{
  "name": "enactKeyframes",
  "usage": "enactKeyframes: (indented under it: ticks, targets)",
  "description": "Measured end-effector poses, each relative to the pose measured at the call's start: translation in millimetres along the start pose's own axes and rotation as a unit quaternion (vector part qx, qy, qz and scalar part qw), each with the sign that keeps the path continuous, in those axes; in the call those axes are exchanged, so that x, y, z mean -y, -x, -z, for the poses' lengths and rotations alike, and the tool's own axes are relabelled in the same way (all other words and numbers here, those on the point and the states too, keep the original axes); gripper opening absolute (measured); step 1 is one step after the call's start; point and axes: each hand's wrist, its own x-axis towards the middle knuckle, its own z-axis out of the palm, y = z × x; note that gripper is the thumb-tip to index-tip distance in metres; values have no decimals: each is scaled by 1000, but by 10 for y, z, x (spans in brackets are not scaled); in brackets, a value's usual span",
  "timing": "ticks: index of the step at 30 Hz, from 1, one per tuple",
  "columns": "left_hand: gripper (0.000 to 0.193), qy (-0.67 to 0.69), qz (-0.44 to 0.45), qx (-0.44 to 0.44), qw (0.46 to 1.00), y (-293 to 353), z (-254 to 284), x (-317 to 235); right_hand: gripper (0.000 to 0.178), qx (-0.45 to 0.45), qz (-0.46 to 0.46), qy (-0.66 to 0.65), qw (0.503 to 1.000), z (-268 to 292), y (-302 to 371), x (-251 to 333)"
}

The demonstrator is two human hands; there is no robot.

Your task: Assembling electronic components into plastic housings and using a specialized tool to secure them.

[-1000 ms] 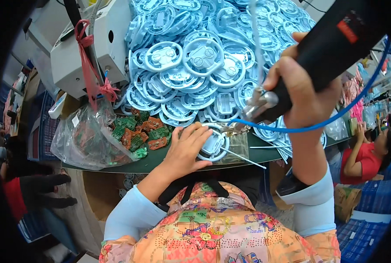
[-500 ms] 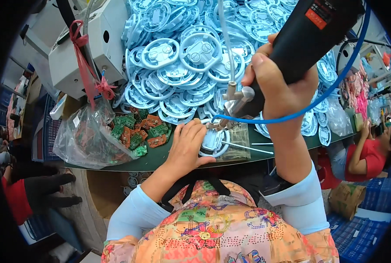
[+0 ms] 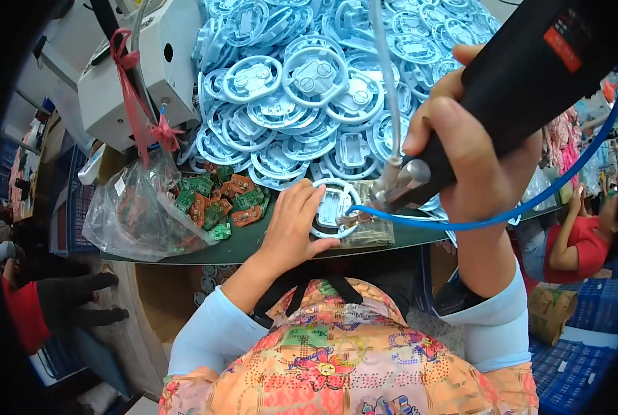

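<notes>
A black power screwdriver (image 3: 523,76) is gripped in my right hand (image 3: 471,142), fingers wrapped round its body. It leans down and left, and its blurred metal tip reaches the right side of a light blue ring-shaped plastic part (image 3: 332,205). I cannot tell whether the tip touches it. This part lies near the table's front edge, with a battery-slot-like rectangle in its middle. My left hand (image 3: 292,225) holds it by the left rim, fingers on the far side and thumb on the near side. A blue hose (image 3: 454,225) curves from near the tip past my right wrist.
Similar light blue parts (image 3: 316,77) are heaped across the back. Green and brown circuit boards (image 3: 233,200) lie left, beside a clear plastic bag (image 3: 139,218). A white machine box (image 3: 143,83) with pink ties stands back left. Another person in red (image 3: 575,238) sits at far right.
My right hand has shifted right and slightly down with the screwdriver, moving its tip from the part's upper area to its right side. My left hand stays on the rim.
</notes>
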Motion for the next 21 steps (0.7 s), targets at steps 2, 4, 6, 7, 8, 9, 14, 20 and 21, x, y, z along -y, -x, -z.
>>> enactKeyframes:
  ticks: [2, 4, 6, 7, 8, 9, 14, 20, 21]
  targets:
    - [95, 10, -8, 2, 1000, -13, -19, 43, 42, 13, -13, 1, 1000, -21, 1, 23]
    - [92, 17, -12, -5, 1000, -10, -21, 42, 42, 58, 7, 27, 998, 43, -19, -16]
    - [90, 23, -16, -15, 1000, -17, -28, 43, 42, 38, -14, 3, 999, -11, -16, -3]
    - [89, 20, -16, -14, 1000, -15, -27, 42, 42, 19, -33, -19, 999, -32, -17, 1]
    - [88, 18, -15, -15, 1000, -7, -34, 52, 42, 21, -34, -20, 999, -1, -9, -57]
    - [88, 17, -13, -16, 1000, 1, -32, 51, 41, 25, -16, 35, 999, 65, 7, -145]
    - [93, 6, -20, -18, 1000, -36, -33, -27, 34, -15, -5, 36, 999, 136, 147, -291]
    - [91, 11, 5, -11, 1000, -9, -39, -12, 41, 30, -23, 64, 997, 89, 73, -269]
    - [88, 10, 3, -23, 1000, 10, -48, -24, 42, 36, -29, 56, 997, 68, 28, -173]
